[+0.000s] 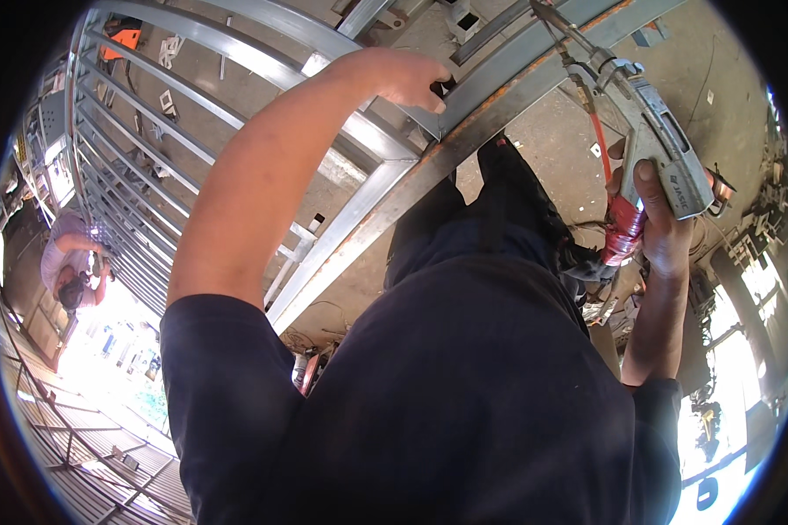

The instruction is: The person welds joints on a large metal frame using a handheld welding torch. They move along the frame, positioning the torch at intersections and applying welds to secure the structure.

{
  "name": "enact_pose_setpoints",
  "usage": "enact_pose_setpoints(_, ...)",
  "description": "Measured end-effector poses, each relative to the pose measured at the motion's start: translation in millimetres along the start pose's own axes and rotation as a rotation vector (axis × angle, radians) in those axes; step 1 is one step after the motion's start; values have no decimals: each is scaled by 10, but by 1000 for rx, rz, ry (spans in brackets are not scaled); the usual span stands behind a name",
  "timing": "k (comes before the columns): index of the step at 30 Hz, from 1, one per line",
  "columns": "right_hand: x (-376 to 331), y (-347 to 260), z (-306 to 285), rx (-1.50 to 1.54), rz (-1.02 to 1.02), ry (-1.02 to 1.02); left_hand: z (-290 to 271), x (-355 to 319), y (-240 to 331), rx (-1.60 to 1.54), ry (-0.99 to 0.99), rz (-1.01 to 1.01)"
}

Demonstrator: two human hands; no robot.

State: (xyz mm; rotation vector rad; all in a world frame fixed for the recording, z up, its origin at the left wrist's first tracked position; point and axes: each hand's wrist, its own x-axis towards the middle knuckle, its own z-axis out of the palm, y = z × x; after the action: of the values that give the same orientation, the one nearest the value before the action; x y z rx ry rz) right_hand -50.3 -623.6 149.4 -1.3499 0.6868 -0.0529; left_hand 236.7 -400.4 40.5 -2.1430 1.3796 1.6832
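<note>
- Head view looks down past a dark shirt at a metal gate frame (236, 52) of grey square tubing lying flat, with a rust-edged steel beam (464, 131) running along its near side.
- Risk, as I judge it: the left hand (409, 79) rests right at the corner where frame and beam meet, and the electrode holder (665, 153) points toward that same stretch. If the rod tip strikes close to the bare fingers, sparks or hot metal could burn them.
- Neither hand wears a glove and both forearms are bare, so spatter or a live contact on the metal would reach skin directly.
- The frame is held only by that one hand, as far as can be seen; a push from the tool could shift the tubing off its line along the beam.
- A foot in a dark shoe (517, 184) stands just beside the beam, under where sparks would drop.
- Left hand: fingers curled over, pressed down on the top of the frame's corner tube, palm facing down; whether the fingertips hook under the edge cannot be told.
- Right hand (652, 223): wrapped tight around the holder's grip, thumb up along its side, with red tape (623, 229) just below the fist and a thin red cable (597, 140) running up beside it.
- Another person (72, 262) works well apart, at the far left.
</note>
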Motion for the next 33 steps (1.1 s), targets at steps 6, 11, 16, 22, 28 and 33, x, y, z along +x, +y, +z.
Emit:
enact_pose_setpoints(6,-1,-76,41,-17,-18,-2,-26,4,33,34,-70,-25)
enact_pose_setpoints(11,39,-117,26,-36,-21,-31,-45,-86,131,32,-48,-36)
enact_pose_setpoints(16,79,-108,-28,-61,-27,-86,12,-126,138,50,-23,-61)
enact_pose_setpoints(22,111,-188,-66,-88,-56,-122,32,-126,196,26,-10,-113)
enact_pose_setpoints(28,118,-147,-202,-142,-16,-142,102,-8,191,62,52,-179)
enact_pose_setpoints(33,127,-101,-259,-163,-47,-171,310,-156,-188,-208,717,-88)
